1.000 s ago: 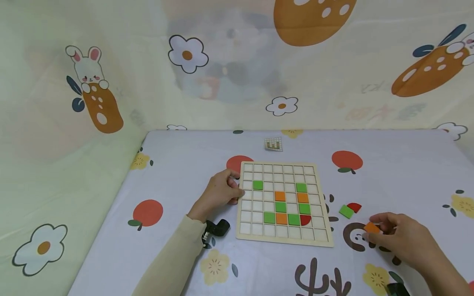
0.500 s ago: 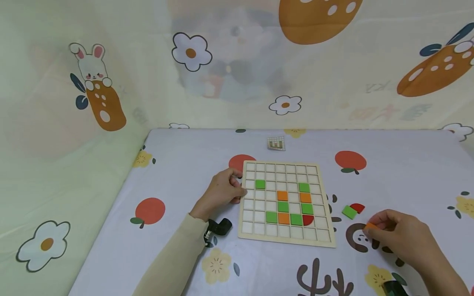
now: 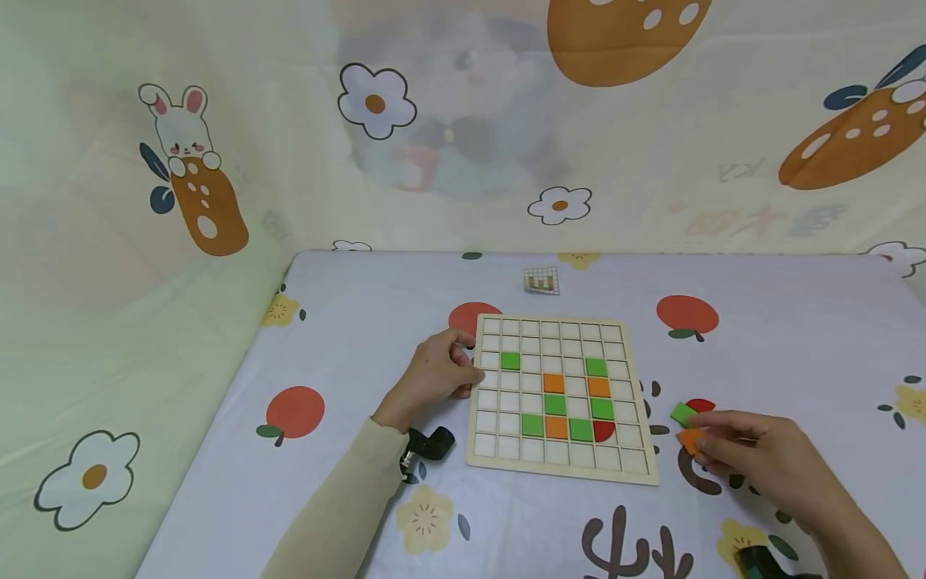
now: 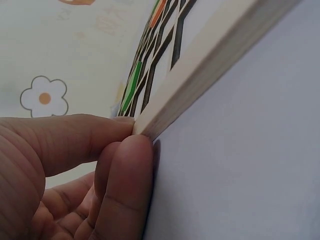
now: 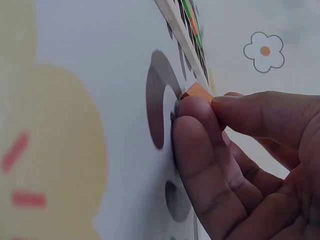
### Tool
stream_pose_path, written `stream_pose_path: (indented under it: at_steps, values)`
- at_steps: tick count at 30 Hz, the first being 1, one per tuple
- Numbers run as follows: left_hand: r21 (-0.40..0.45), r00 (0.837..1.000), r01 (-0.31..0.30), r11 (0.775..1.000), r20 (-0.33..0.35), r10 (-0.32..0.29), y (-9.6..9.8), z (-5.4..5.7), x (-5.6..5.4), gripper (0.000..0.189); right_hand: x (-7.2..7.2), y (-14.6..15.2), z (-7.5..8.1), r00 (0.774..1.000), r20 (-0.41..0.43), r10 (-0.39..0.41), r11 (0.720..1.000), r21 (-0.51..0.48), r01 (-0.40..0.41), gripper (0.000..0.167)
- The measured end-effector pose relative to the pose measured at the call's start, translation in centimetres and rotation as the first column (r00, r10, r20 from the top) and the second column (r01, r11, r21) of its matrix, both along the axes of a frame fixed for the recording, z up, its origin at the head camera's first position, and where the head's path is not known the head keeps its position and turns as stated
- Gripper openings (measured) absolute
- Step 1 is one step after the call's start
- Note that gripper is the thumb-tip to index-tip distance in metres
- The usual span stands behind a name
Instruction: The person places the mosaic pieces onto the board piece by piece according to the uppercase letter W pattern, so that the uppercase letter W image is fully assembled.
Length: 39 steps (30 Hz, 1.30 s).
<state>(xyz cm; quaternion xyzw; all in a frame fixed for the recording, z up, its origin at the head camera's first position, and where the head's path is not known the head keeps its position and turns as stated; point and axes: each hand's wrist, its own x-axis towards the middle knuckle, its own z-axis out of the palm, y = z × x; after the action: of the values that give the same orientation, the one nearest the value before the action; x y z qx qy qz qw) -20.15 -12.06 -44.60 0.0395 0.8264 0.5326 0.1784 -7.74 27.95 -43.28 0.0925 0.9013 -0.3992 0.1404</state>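
Note:
A light wooden grid board (image 3: 564,473) lies on the table, its cells holding several green squares, several orange squares and one red rounded piece (image 3: 604,432). My left hand (image 3: 437,374) grips the board's left edge; in the left wrist view the thumb and a finger meet at the wooden rim (image 4: 200,75). To the right of the board, my right hand (image 3: 774,458) pinches an orange square tile (image 3: 690,441), also seen in the right wrist view between thumb and fingers (image 5: 192,145). Just beyond that tile lie a loose green tile (image 3: 682,414) and a red rounded piece (image 3: 701,404), partly covered.
A small card with a printed grid (image 3: 542,281) lies behind the board. Black devices (image 3: 432,444) are strapped at both wrists. The white tablecloth (image 3: 362,322) has printed fruit and flowers, and a patterned curtain (image 3: 448,217) rises behind the table.
My right hand has moved left with the orange tile, toward the loose green and red pieces. My left hand stays at the board's edge; the head view has shifted slightly.

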Motion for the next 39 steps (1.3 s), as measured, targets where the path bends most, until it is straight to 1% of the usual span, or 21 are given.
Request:
stream_pose_path:
  at_steps: [2,5,9,13,16,21,24,31,39]
  values:
    - [0.000,1.000,-0.001,1.000,0.001,0.001,0.0,0.0,0.0,0.046,-0.2,-0.2,0.2,1.000,0.019,0.019,1.000,0.016,-0.019,0.040]
    - [-0.001,1.000,-0.003,1.000,0.001,0.003,0.0,0.0,0.0,0.046,-0.3,-0.3,0.5,0.997,0.020,0.069,0.996,0.056,-0.070,0.045]
    - [-0.001,1.000,-0.003,1.000,-0.005,0.003,-0.1,0.0,0.0,0.047,-0.3,-0.7,0.6,0.992,-0.028,0.127,0.984,0.127,-0.122,0.041]
    - [0.002,1.000,-0.001,1.000,-0.007,0.001,-0.2,0.0,0.0,0.047,-0.6,-1.4,0.6,0.986,-0.070,0.152,0.968,0.212,-0.134,0.036]
    - [0.004,1.000,0.005,1.000,-0.011,-0.005,-0.2,0.0,0.0,0.047,-0.9,-1.8,0.7,0.984,-0.087,0.158,0.961,0.243,-0.133,0.034]
    - [-0.003,1.000,0.015,1.000,-0.016,-0.015,-0.2,0.1,-0.1,0.048,-1.2,-2.8,0.9,0.987,-0.092,0.135,0.968,0.223,-0.112,0.037]
    - [-0.005,1.000,0.014,1.000,-0.014,-0.014,-0.3,0.2,-0.1,0.047,-1.6,-3.6,1.1,0.987,-0.101,0.124,0.977,0.189,-0.103,0.038]
    - [0.021,1.000,0.008,1.000,0.008,-0.008,-0.3,0.1,-0.1,0.048,-2.8,-5.9,1.0,0.975,-0.166,0.148,0.984,0.122,-0.129,0.038]
    - [0.011,1.000,0.001,1.000,0.010,-0.001,-0.1,0.0,-0.1,0.047,-4.3,-9.0,1.2,0.966,-0.205,0.161,0.986,0.082,-0.146,0.034]
